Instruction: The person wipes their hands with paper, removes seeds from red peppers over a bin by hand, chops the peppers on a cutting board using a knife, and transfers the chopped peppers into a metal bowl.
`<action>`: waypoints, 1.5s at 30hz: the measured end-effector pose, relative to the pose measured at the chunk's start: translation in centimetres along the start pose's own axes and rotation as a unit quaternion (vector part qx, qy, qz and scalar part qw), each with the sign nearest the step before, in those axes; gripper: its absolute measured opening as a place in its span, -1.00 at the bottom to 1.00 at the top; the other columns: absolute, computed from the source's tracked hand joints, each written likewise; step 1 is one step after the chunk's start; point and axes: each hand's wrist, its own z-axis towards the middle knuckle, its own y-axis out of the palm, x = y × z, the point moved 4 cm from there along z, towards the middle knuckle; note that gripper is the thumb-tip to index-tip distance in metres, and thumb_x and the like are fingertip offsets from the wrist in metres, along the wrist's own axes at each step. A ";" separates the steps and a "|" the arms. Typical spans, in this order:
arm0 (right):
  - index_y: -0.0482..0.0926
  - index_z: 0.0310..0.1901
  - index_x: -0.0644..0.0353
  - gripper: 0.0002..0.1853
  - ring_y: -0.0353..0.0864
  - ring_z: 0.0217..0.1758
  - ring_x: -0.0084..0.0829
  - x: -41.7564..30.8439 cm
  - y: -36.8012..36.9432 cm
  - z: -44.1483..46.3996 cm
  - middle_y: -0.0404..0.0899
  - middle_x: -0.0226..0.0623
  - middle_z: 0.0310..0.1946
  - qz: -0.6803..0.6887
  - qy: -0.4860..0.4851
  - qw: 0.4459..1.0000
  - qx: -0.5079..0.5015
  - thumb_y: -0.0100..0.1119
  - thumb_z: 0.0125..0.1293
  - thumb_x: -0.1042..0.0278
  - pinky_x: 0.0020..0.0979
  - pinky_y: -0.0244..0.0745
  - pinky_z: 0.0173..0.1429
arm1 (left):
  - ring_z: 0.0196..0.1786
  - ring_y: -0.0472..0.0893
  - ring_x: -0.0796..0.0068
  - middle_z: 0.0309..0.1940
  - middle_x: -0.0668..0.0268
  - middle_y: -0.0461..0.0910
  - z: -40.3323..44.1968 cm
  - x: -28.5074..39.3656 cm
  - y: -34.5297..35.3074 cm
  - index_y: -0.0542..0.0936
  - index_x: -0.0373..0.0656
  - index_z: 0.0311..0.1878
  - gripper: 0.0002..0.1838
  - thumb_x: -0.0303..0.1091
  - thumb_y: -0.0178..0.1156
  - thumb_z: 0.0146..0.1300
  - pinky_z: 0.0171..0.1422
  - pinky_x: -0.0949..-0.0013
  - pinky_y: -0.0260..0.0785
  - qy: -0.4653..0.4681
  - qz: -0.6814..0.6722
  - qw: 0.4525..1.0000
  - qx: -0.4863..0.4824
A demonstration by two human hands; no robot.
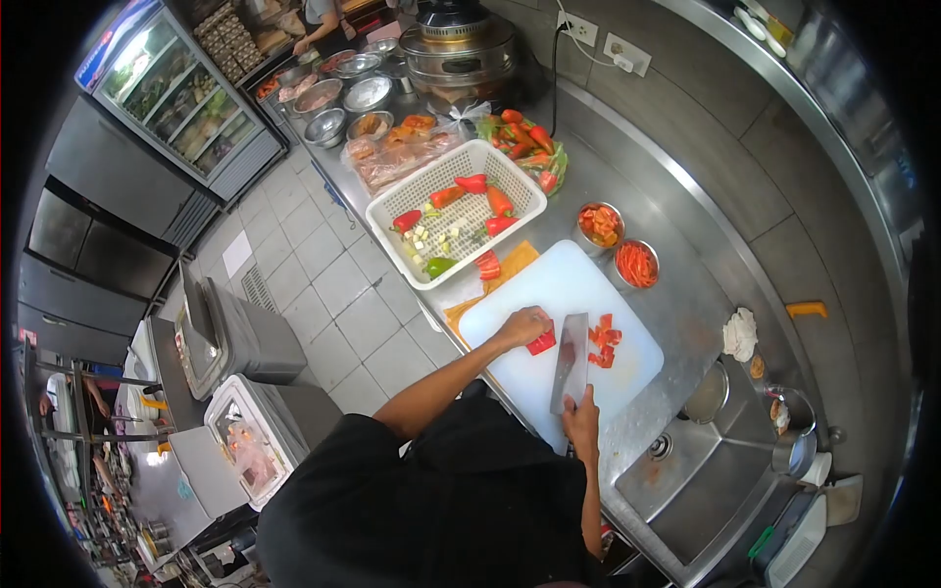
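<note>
On the white cutting board [627, 392], my left hand [524, 328] presses its bent fingers on a piece of red pepper [541, 340]. My right hand [580, 416] grips the handle of a cleaver [570, 358], its broad blade just right of that piece. Chopped red pepper [604, 343] lies to the right of the blade. Beyond the board's left corner, a strip of red pepper [487, 265] rests near an orange cloth [520, 260]. A white perforated basket [397, 257] holds red peppers, a green piece and pale cubes.
Two metal cups of cut red pepper [600, 225] [636, 265] stand behind the board. A bag of peppers [524, 137], metal bowls [369, 94] and a steamer [459, 59] are farther back. A sink [696, 470] lies at right. Another person [321, 22] stands at the far end.
</note>
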 end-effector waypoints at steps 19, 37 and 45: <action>0.24 0.11 0.31 -0.64 0.60 -0.20 0.36 -0.2 -0.1 0.2 0.58 0.40 -0.36 -0.011 0.000 1.000 -0.005 0.06 0.39 0.35 0.16 0.48 -0.12 | -0.18 0.60 0.30 -0.27 0.23 0.61 -5.1 0.0 1.7 0.56 -0.18 0.01 -0.49 -0.17 0.51 0.06 -0.04 0.19 0.46 0.135 0.116 0.963 0.203; 0.21 -0.08 0.38 -0.71 0.60 -0.35 0.29 -8.8 2.4 -2.4 0.56 0.27 -0.44 -0.096 -0.084 0.991 -0.047 0.01 0.17 0.65 0.12 0.52 -0.24 | 0.00 0.53 0.33 -0.14 0.36 0.59 -5.0 0.6 -2.6 0.66 -0.02 -0.18 -0.89 -0.38 0.26 0.22 0.08 0.22 0.27 0.422 0.337 0.838 0.072; 0.20 -0.08 0.37 -0.71 0.60 -0.36 0.30 -9.6 3.5 -2.3 0.56 0.28 -0.47 -0.123 -0.038 0.989 -0.068 -0.02 0.18 0.67 0.13 0.52 -0.25 | 0.02 0.50 0.33 -0.14 0.37 0.55 -4.5 0.3 -2.6 0.64 0.00 -0.20 -0.88 -0.37 0.20 0.21 0.07 0.20 0.23 0.427 0.343 0.835 0.056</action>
